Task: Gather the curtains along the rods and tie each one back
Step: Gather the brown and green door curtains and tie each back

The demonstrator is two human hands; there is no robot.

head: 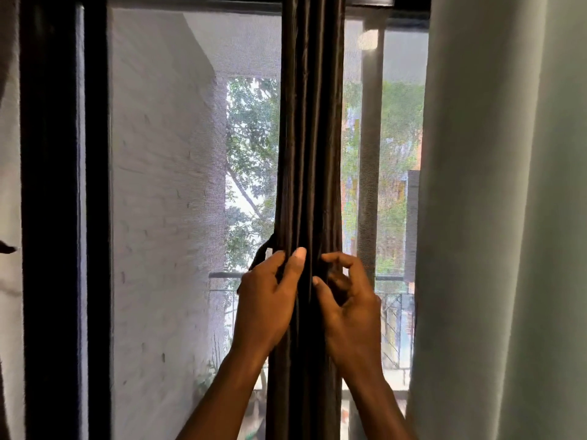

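A dark brown curtain [309, 138] hangs bunched into a narrow column of folds in front of the window's middle. My left hand [270, 296] grips its left side, thumb pressed up along a fold. A dark strip of tie-back [261, 254] pokes out behind that hand at the curtain's left edge. My right hand [347, 296] is at the curtain's right side with its fingers curled against the folds; what they pinch is hidden in shadow. The rod is out of view.
A pale grey-green curtain [508, 217] hangs at the right and covers that side of the window. A dark window frame [50, 217] stands at the left. Behind the mesh screen [165, 185] are a white brick wall, trees and a balcony railing.
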